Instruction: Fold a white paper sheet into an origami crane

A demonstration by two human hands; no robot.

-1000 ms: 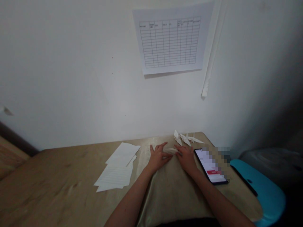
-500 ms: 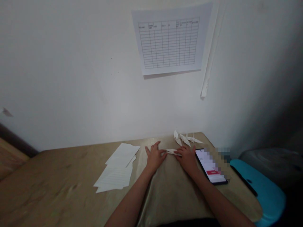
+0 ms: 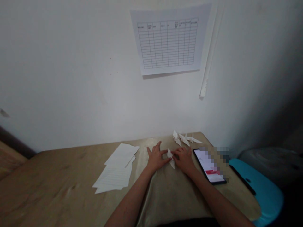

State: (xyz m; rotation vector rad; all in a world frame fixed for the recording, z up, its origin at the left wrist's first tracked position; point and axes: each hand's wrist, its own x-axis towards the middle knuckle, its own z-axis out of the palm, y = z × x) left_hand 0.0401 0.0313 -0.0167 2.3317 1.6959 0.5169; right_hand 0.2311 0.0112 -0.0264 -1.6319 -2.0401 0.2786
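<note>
A small white piece of folded paper (image 3: 169, 154), long and pointed, stands between my hands with its lower tip toward me. My left hand (image 3: 156, 159) grips its left side with thumb and index finger, while the other fingers spread away toward the wall. From the other side, my right hand (image 3: 184, 160) pinches the same paper with its fingertips, the rest of its fingers curled. Just beyond the right hand several white folded paper cranes (image 3: 184, 140) sit close together near the table's back edge.
Loose white paper sheets (image 3: 115, 170), some lined, overlap left of my hands on the brown-covered table (image 3: 59, 176). A lit phone (image 3: 208, 165) lies to the right. Past the table's right edge is a turquoise plastic object (image 3: 262, 186). A printed chart (image 3: 169, 41) hangs on the wall.
The folded paper has turned from lying sideways to pointing toward me. My left thumb has come down onto it, and my right hand has shifted slightly left.
</note>
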